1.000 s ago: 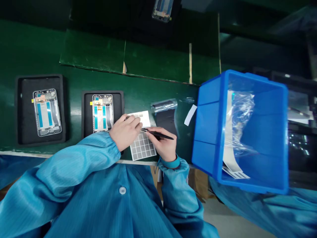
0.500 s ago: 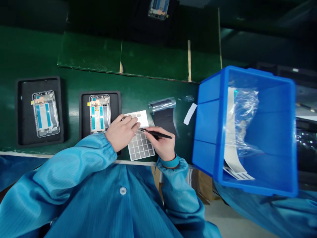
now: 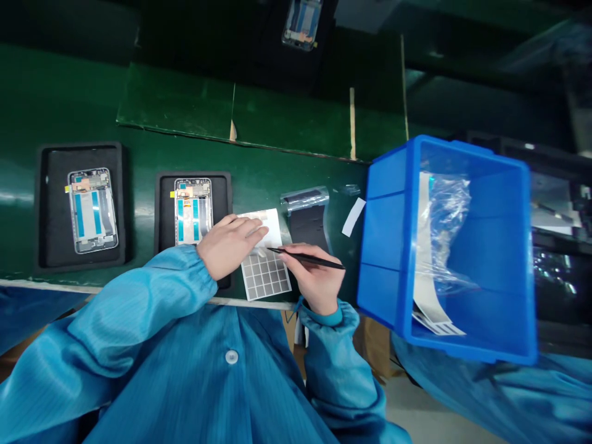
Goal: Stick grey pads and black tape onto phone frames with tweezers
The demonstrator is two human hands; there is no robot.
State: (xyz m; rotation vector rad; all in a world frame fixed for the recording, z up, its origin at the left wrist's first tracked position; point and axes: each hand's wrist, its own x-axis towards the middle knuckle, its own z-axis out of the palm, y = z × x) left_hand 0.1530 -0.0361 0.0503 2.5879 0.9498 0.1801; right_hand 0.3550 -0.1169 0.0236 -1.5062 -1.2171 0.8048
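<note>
On the green bench lies a white sheet of grey square stickers [image 3: 266, 275], its upper part mostly bare white. My left hand [image 3: 230, 243] rests across the sheet's upper left with its fingers stretched out flat. Black tweezers [image 3: 314, 259] are pinched in my right hand [image 3: 319, 282], pointing left over the top row of stickers. By their tip shows a small pale piece [image 3: 260, 251]; whether the tips grip it I cannot tell. Left of the sheet, an opened phone [image 3: 193, 213] sits in a black tray [image 3: 222, 191], partly hidden by my left arm.
Another opened phone [image 3: 94, 209] lies in a black tray [image 3: 44, 209] at far left. A dark film in clear wrap [image 3: 308, 222] and a white strip [image 3: 354, 217] lie right of the sheet. A blue bin [image 3: 386, 246] holds plastic and paper strips. A further phone [image 3: 302, 24] lies on the raised shelf.
My right hand has drawn to the right and slightly down with the tweezers, away from my left fingers. The pale piece by the tip now shows. My left hand stays on the sheet.
</note>
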